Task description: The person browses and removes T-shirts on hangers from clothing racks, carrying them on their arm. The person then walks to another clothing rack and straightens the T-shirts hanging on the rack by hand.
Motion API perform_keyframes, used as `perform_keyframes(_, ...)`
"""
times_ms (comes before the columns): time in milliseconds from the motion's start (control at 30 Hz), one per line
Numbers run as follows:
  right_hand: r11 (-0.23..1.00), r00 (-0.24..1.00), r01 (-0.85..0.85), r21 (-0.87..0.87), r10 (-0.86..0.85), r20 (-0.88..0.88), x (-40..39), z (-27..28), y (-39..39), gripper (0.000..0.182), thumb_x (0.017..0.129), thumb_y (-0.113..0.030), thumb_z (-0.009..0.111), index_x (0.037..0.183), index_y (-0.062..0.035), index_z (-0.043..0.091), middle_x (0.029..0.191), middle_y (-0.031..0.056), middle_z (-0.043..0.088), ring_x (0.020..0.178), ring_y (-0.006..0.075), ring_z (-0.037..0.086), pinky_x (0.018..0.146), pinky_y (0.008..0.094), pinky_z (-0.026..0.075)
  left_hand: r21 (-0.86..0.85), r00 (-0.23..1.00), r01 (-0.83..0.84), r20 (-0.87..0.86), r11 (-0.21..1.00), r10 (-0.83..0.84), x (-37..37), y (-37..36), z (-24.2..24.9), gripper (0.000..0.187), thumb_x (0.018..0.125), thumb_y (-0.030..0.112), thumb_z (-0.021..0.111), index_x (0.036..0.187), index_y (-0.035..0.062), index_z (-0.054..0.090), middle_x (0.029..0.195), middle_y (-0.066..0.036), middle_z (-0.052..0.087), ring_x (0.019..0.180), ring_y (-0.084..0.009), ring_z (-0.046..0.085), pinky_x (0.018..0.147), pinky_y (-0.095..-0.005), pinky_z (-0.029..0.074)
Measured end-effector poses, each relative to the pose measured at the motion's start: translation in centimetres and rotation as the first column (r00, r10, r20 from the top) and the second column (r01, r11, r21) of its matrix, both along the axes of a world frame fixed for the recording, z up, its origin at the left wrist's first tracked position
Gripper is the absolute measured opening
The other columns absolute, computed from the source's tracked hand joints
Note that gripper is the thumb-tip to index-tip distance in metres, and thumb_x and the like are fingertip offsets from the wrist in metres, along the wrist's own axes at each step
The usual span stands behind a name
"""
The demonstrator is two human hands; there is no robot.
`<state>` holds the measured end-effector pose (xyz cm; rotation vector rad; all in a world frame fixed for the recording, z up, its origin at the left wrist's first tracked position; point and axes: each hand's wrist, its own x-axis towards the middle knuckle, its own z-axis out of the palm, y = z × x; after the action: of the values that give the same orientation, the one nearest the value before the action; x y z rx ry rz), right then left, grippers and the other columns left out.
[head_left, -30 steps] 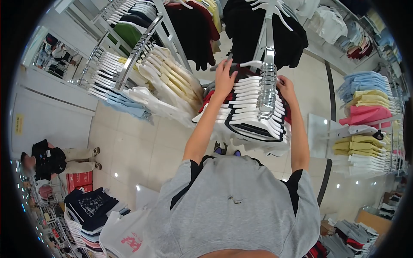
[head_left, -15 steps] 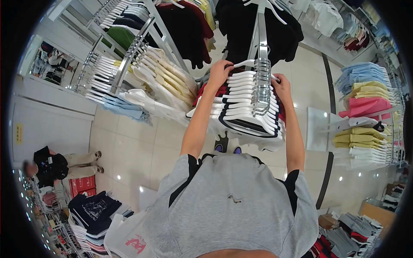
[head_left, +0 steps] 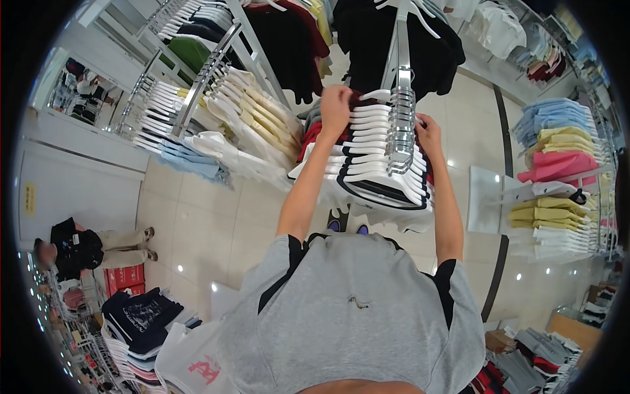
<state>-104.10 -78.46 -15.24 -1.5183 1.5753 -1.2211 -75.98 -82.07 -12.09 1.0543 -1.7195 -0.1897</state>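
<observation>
Ahead of me, a row of white hangers (head_left: 369, 141) with shirts hangs from a chrome display arm (head_left: 401, 131). My left hand (head_left: 336, 108) is at the far left end of the row, fingers curled beside a dark red shirt (head_left: 362, 98); what its fingertips hold, if anything, is hidden. On the opposite side, my right hand (head_left: 429, 136) is closed against the hanger ends and shirt shoulders, its fingertips partly hidden. White shirts with dark trim (head_left: 384, 190) hang at the near end. Red and grey cloth shows below my left wrist.
Left of the row stands a rack of cream and yellow shirts (head_left: 252, 108). Black shirts (head_left: 394, 49) hang behind it. Blue, pink and yellow tops (head_left: 558, 157) hang on the right. A person in dark top (head_left: 75, 246) stands far left near red boxes (head_left: 125, 279).
My left hand has lifted slightly at the far hangers, and more of the dark red shirt shows beside it. My right hand stays nearly in place.
</observation>
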Motion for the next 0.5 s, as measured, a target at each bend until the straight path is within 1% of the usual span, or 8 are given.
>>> perform_keyframes(67, 1.000, 1.000, 0.003, 0.020, -0.004, 0.027, 0.4, 0.5, 0.0, 0.023, 0.087, -0.013, 0.070, 0.107, -0.0019, 0.069, 0.073, 0.0066, 0.063, 0.049, 0.0104, 0.056, 0.045, 0.0265, 0.046, 0.019, 0.915, -0.316, -0.260, 0.949, 0.310, -0.1, -0.2, 0.7, 0.012, 0.091, 0.014, 0.061, 0.089, 0.0024, 0.062, 0.089, -0.013, 0.063, 0.089, -0.0329, 0.056, 0.081, -0.0412, 0.043)
perform_keyframes(100, 0.999, 0.999, 0.005, 0.040, -0.007, 0.044, 0.3, 0.3, 0.1, 0.023, 0.087, -0.013, 0.070, 0.108, -0.0024, 0.068, 0.071, 0.0057, 0.062, 0.049, 0.0100, 0.055, 0.044, 0.0265, 0.045, -0.038, 0.960, -0.227, -0.178, 0.973, 0.217, -0.1, -0.4, 0.6, 0.011, 0.090, 0.014, 0.061, 0.089, 0.0026, 0.062, 0.089, -0.012, 0.062, 0.087, -0.0331, 0.055, 0.080, -0.0418, 0.042)
perform_keyframes(200, 0.999, 0.998, 0.010, 0.048, -0.013, 0.059, 0.0, -0.3, -0.3, 0.024, 0.087, -0.013, 0.070, 0.109, -0.0034, 0.068, 0.066, 0.0041, 0.060, 0.048, 0.0096, 0.055, 0.044, 0.0272, 0.046, -0.078, 0.969, -0.229, -0.113, 0.970, 0.219, 0.0, -0.2, 0.3, 0.009, 0.087, 0.012, 0.064, 0.089, 0.0037, 0.062, 0.090, -0.011, 0.064, 0.088, -0.0334, 0.055, 0.080, -0.0431, 0.042)
perform_keyframes(267, 1.000, 1.000, -0.005, 0.008, 0.004, 0.019, 0.0, -0.6, -0.4, 0.024, 0.086, -0.010, 0.069, 0.110, -0.0032, 0.068, 0.066, 0.0041, 0.060, 0.049, 0.0106, 0.056, 0.046, 0.0284, 0.047, -0.070, 0.960, -0.265, -0.115, 0.962, 0.256, 0.2, -0.3, -0.1, 0.010, 0.085, 0.014, 0.066, 0.088, 0.0052, 0.063, 0.090, -0.010, 0.064, 0.089, -0.0327, 0.056, 0.080, -0.0431, 0.042)
perform_keyframes(333, 1.000, 0.999, 0.002, -0.009, -0.001, 0.049, -0.1, -0.5, -0.3, 0.024, 0.085, -0.008, 0.068, 0.108, -0.0024, 0.068, 0.068, 0.0045, 0.062, 0.052, 0.0116, 0.058, 0.049, 0.0287, 0.048, -0.012, 0.975, -0.220, 0.037, 0.975, 0.220, 0.3, -0.3, -0.4, 0.009, 0.089, 0.014, 0.063, 0.090, 0.0050, 0.064, 0.090, -0.011, 0.063, 0.090, -0.0341, 0.057, 0.079, -0.0440, 0.042)
perform_keyframes(400, 1.000, 0.997, 0.001, -0.026, 0.001, 0.078, -0.2, -0.6, -0.4, 0.023, 0.084, -0.006, 0.068, 0.107, -0.0017, 0.068, 0.070, 0.0049, 0.064, 0.055, 0.0126, 0.060, 0.051, 0.0290, 0.049, -0.001, 0.975, -0.218, 0.037, 0.976, 0.218, 0.3, -0.4, -0.7, 0.010, 0.089, 0.015, 0.062, 0.091, 0.0052, 0.064, 0.091, -0.012, 0.064, 0.091, -0.0345, 0.057, 0.079, -0.0443, 0.043)
perform_keyframes(467, 0.992, 0.997, 0.064, 0.111, -0.068, 0.031, -0.7, -1.1, -0.8, 0.024, 0.087, -0.002, 0.061, 0.110, 0.0017, 0.064, 0.075, 0.0053, 0.065, 0.053, 0.0094, 0.055, 0.046, 0.0251, 0.044, 0.009, 0.976, -0.215, 0.037, 0.977, 0.215, 0.3, -0.6, -1.0, 0.011, 0.089, 0.016, 0.062, 0.091, 0.0053, 0.064, 0.091, -0.012, 0.064, 0.091, -0.0348, 0.057, 0.079, -0.0447, 0.043)
perform_keyframes(500, 0.992, 0.997, 0.064, 0.111, -0.068, 0.031, -1.2, -1.8, -1.2, 0.024, 0.087, -0.002, 0.061, 0.110, 0.0017, 0.064, 0.075, 0.0053, 0.065, 0.053, 0.0094, 0.055, 0.046, 0.0251, 0.044, 0.049, 0.975, -0.220, 0.049, 0.974, 0.218, 0.3, -0.8, -1.3, 0.011, 0.089, 0.017, 0.061, 0.091, 0.0064, 0.064, 0.093, -0.011, 0.065, 0.093, -0.0341, 0.057, 0.081, -0.0440, 0.043)
